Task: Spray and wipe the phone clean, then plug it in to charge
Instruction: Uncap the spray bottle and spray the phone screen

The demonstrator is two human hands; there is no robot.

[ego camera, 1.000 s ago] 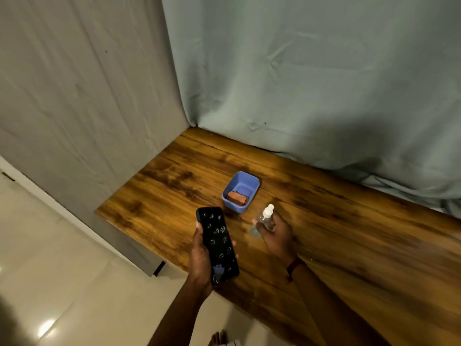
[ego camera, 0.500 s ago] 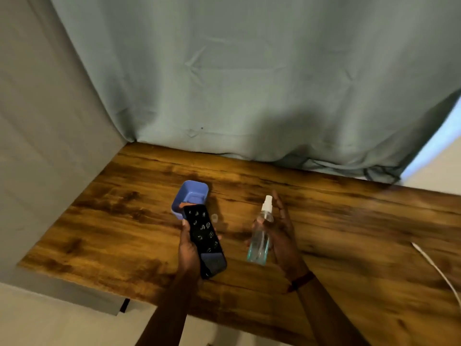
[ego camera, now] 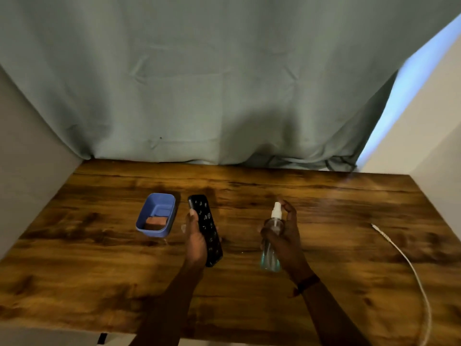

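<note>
Dark-grained wooden tabletop (ego camera: pixel 99 265) fills the lower frame under a grey-green curtain (ego camera: pixel 224 83); at centre the left hand (ego camera: pixel 197 239) clasps a slim black phone (ego camera: pixel 208 231), seemingly presenting it for spraying; right of it the right hand (ego camera: pixel 287 239) grips a clear plastic spray bottle (ego camera: pixel 272 242), a finger near the nozzle; a blue tub (ego camera: pixel 147 216) holds a rust-coloured cloth (ego camera: pixel 156 221); a white cable (ego camera: pixel 409 265) waits at the right edge.

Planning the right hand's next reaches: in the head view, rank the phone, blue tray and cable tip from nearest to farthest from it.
From the right hand, holding the spray bottle:
1. Phone, just left, in the left hand.
2. Cable tip, out to the right on the table.
3. Blue tray, beyond the phone, farthest left.
</note>
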